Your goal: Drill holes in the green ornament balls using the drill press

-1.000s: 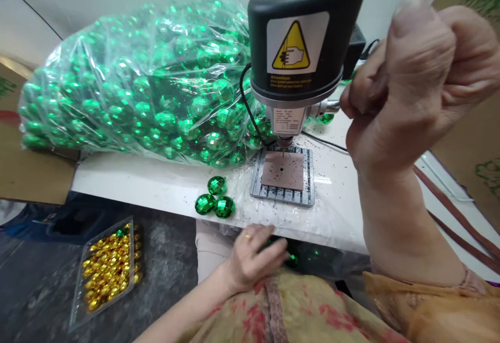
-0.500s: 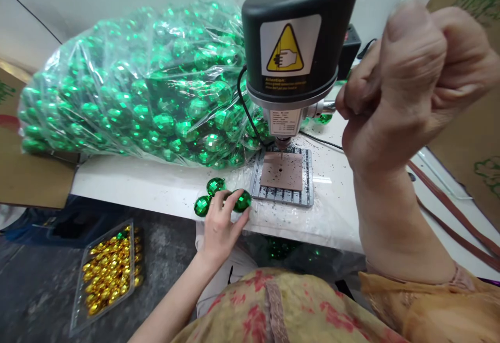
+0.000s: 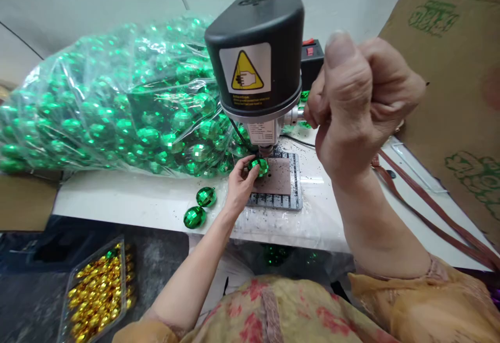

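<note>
Between the fingers and thumb of my left hand (image 3: 242, 184) is a shiny green faceted bauble (image 3: 258, 167). It is over the left part of a brown pad (image 3: 280, 179) on the metal base plate (image 3: 296, 197), close under the chuck of a small black bench drill press (image 3: 255, 54). My right hand (image 3: 353, 103) is closed in a fist at the drill press's side lever (image 3: 297, 115); the fingers hide most of the lever. Two more green baubles (image 3: 194, 217) lie on the white table, left of my left wrist.
A large clear bag (image 3: 117, 103) of green baubles fills the table's left and back. Below left, a clear tub (image 3: 124, 270) holds gold baubles. Cardboard boxes (image 3: 449, 72) flank the table. Brown straps (image 3: 414, 187) lie at right, and dark shavings surround the base plate.
My left hand has carried one green bauble from beside the other two up and right, onto the pad under the drill. My right hand stays at the lever; the camera view has shifted.
</note>
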A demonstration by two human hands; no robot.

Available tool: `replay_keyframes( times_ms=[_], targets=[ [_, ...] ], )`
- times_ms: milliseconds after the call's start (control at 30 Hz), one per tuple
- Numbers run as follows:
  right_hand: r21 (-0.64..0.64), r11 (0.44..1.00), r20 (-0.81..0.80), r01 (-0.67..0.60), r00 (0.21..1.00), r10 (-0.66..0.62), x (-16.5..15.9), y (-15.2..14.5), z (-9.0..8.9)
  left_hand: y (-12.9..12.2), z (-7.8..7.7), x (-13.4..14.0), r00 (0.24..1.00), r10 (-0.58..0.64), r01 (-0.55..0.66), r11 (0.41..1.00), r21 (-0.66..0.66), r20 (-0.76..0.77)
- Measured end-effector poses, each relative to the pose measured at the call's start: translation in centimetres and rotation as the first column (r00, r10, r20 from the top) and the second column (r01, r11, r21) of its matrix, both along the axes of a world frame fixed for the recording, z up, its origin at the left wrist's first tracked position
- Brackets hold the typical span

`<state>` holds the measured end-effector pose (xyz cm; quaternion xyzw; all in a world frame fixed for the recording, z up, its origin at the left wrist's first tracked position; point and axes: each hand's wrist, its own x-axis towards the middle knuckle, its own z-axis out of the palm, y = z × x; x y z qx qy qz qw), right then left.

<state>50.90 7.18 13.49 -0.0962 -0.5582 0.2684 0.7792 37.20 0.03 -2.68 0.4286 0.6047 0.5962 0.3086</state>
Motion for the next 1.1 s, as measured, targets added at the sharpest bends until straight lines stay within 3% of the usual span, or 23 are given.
replay_keyframes(
  times_ms=[167,367,600,700,900,1100],
  targets=[
    [0.069,0.998,-0.009,-0.004,1.000,0.005,0.0,0.4,-0.1,-0.4,-0.5,-0.5,0.992,-0.035,0.032,0.999,-0.026,-0.122],
    [0.025,0.999,0.042,0.047,0.998,-0.048,0.0,0.5,-0.3,-0.8,-0.8,-0.3,0.957,-0.077,0.068,0.997,-0.041,-0.278],
    [0.040,0.999,-0.006,0.015,1.000,-0.015,0.0,0.2,0.0,0.0,-0.8,0.5,0.854,-0.030,0.060,0.997,0.042,-0.519],
    [0.047,0.999,-0.012,-0.019,1.000,0.020,-0.2,0.5,0.5,0.4,-1.4,1.0,0.864,-0.001,0.024,0.999,0.038,-0.504],
    [0.026,0.997,-0.010,-0.077,0.997,0.077,-0.5,1.7,1.6,0.6,-2.6,1.9,0.943,-0.017,0.018,1.000,0.000,-0.332],
    [0.043,0.998,-0.027,-0.043,0.999,0.044,-0.2,0.5,0.6,0.5,-2.8,1.8,0.954,-0.026,0.027,1.000,-0.001,-0.300]
  ],
)
